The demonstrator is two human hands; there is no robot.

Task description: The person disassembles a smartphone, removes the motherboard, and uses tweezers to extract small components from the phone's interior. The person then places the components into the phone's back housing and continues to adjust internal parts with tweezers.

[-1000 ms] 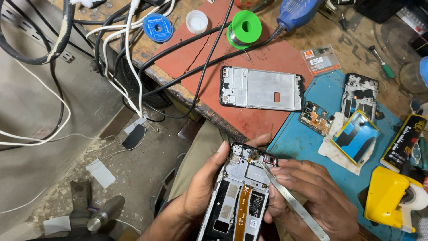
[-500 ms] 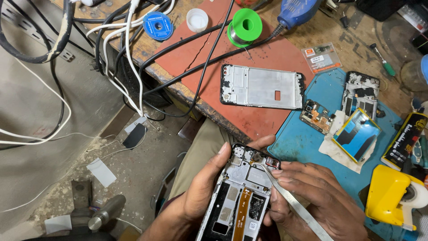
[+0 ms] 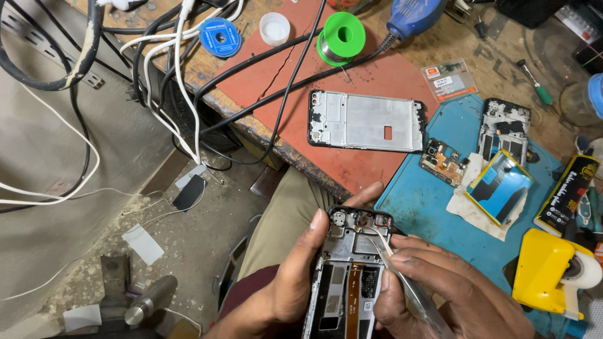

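Nearest the camera, over the person's lap, the left hand [image 3: 289,282] grips an opened phone [image 3: 345,276] by its left edge, thumb lying up along that side and fingertips curling round the top. The phone's back is off, showing boards and an orange ribbon cable running down its middle. The right hand [image 3: 452,289] has its fingers closed on metal tweezers [image 3: 402,276], whose tips touch the upper part of the phone near the camera area. Just beyond, at the bench's near edge, lies a blue mat [image 3: 427,207] carrying a small circuit board [image 3: 443,162], another stripped phone body [image 3: 504,130] and a blue-and-yellow part on white paper [image 3: 499,187]. At the right edge sits a yellow tape dispenser [image 3: 553,276]. Left of the blue mat, a red mat [image 3: 352,81] holds a bare phone frame [image 3: 365,120]. Farther back stand a green solder spool [image 3: 340,37], a blue spool [image 3: 220,36] and a white cap [image 3: 274,27], with black and white cables [image 3: 182,94] hanging over the bench's left edge.
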